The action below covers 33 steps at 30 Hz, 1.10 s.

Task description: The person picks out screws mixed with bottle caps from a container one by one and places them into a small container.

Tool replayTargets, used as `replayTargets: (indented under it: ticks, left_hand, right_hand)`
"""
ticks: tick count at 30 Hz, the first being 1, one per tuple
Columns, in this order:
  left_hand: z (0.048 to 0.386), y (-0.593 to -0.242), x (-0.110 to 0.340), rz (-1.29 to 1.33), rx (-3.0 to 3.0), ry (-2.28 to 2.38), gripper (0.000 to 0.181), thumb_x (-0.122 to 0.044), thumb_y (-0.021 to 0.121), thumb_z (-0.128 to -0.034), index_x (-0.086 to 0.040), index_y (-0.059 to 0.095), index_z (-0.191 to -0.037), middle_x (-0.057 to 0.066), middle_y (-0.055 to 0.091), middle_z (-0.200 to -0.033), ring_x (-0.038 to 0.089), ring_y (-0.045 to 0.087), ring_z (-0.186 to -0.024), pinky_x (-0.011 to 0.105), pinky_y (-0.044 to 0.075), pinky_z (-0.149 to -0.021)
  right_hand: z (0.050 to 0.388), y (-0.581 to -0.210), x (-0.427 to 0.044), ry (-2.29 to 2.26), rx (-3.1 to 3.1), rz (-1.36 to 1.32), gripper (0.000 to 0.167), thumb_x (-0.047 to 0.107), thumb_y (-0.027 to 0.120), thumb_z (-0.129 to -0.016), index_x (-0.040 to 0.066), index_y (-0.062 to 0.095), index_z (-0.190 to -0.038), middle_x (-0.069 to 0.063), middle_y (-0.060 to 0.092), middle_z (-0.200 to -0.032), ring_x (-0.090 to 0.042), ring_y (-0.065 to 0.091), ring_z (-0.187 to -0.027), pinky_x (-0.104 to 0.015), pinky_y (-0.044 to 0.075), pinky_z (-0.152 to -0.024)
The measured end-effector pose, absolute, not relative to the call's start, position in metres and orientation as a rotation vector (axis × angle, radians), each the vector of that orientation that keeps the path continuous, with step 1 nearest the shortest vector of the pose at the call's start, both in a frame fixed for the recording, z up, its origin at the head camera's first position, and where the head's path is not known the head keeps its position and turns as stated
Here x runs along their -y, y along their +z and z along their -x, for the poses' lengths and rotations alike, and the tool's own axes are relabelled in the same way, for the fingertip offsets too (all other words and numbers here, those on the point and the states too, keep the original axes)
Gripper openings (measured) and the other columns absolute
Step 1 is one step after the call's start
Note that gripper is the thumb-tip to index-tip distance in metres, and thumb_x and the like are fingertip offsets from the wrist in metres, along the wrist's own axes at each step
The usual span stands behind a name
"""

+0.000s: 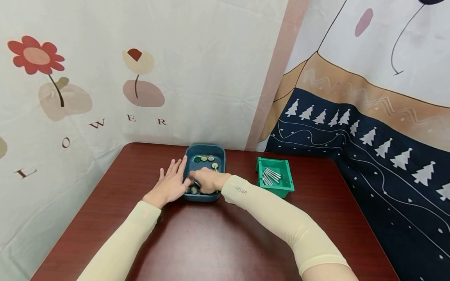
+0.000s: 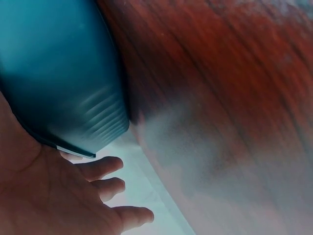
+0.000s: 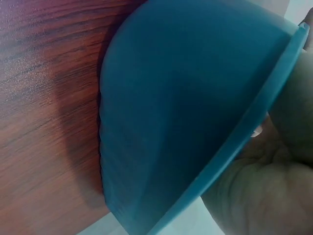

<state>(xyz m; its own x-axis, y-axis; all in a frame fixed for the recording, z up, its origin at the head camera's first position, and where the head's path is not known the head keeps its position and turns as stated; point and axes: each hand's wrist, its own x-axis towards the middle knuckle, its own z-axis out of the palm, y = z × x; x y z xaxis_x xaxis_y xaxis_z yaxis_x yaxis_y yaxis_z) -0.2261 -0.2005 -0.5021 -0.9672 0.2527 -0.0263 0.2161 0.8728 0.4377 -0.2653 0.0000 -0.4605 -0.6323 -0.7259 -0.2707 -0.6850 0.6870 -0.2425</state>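
1. blue tray [image 1: 205, 146] sat on the counter [image 1: 207, 234] near its far edge, roughly centred in front of the person, probably so both hands could reach in.
2. left hand [image 1: 168, 187] lay flat along the tray's left rim, fingers spread and pointing away from the person. looked like bracing, to stop the tray sliding. the left wrist view agreed: palm against the rim, fingertips past the wall, nothing gripped.
3. right hand [image 1: 208, 180] reached over the right rim, fingers down inside the near half of the tray. couldn't tell if it was pinching anything; fingertips were hidden in the head view, and the rim hid them in the right wrist view.
4. tray contents, far end: three round pieces [image 1: 204, 158] in a side-by-side row, one dark green, two paler. neat spacing suggested they were set out on purpose.
5. tray contents, right wall: another round piece [image 1: 215, 165] with something thin and pale beside it, too small to identify.
6. tray contents, near end: more round pieces [image 1: 193, 189], partly under the right hand, no count possible.
7. green bin [image 1: 282, 193] stood to the right, well apart from the tray. it held silver rods [image 1: 270, 176] in a loose bunch, some fanned out. likely parked there for right-arm reach.
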Motion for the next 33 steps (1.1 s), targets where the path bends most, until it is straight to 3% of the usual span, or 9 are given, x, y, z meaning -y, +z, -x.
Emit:
replayTargets:
  ticks: [7,13,15,25,33]
  left_hand:
    - [0.227,-0.504,0.201,-0.372,-2.963,0.684,0.089,-0.039,0.049,-0.1205,-0.014,-0.001,-0.189,0.029,0.015,-0.195,0.053,0.003,-0.183,0.089,0.005,-0.138]
    - [0.227,-0.504,0.201,-0.376,-2.957,0.698,0.09,-0.038,0.049,-0.1194,-0.014,-0.002,-0.189,0.029,0.014,-0.195,0.053,0.003,-0.183,0.09,0.003,-0.138]
    - [0.227,-0.505,0.201,-0.375,-2.955,0.702,0.09,-0.038,0.049,-0.1191,-0.015,-0.002,-0.189,0.029,0.014,-0.195,0.053,0.003,-0.183,0.09,0.002,-0.138]
    - [0.228,-0.506,0.202,-0.372,-2.946,0.705,0.089,-0.039,0.048,-0.1188,-0.015,-0.001,-0.19,0.027,0.014,-0.195,0.053,0.003,-0.183,0.09,0.002,-0.137]
    - [0.228,-0.505,0.201,-0.375,-2.935,0.716,0.089,-0.036,0.049,-0.1197,-0.015,-0.003,-0.19,0.028,0.013,-0.195,0.054,0.001,-0.183,0.091,0.001,-0.137]
  right_hand:
    - [0.269,-0.463,-0.002,-0.216,-2.552,1.133,0.05,-0.002,0.074,-0.108,0.014,0.064,-0.154,-0.007,0.078,-0.144,-0.012,0.074,-0.1,-0.022,0.055,-0.079]
    - [0.27,-0.457,-0.007,-0.295,-2.544,1.178,0.046,-0.002,0.074,-0.108,0.013,0.064,-0.15,-0.008,0.076,-0.106,-0.015,0.064,-0.08,-0.023,0.05,-0.07]
    - [0.271,-0.457,-0.008,-0.324,-2.548,1.193,0.045,-0.001,0.075,-0.108,0.013,0.065,-0.148,-0.005,0.074,-0.102,-0.015,0.062,-0.079,-0.023,0.05,-0.07]
    - [0.272,-0.456,-0.015,-0.373,-2.575,1.217,0.042,0.006,0.076,-0.11,0.015,0.066,-0.149,-0.004,0.071,-0.1,-0.015,0.063,-0.089,-0.025,0.052,-0.077]
    - [0.271,-0.452,-0.019,-0.433,-2.6,1.212,0.044,0.005,0.077,-0.11,0.012,0.067,-0.152,-0.009,0.075,-0.114,-0.018,0.066,-0.097,-0.029,0.057,-0.086]
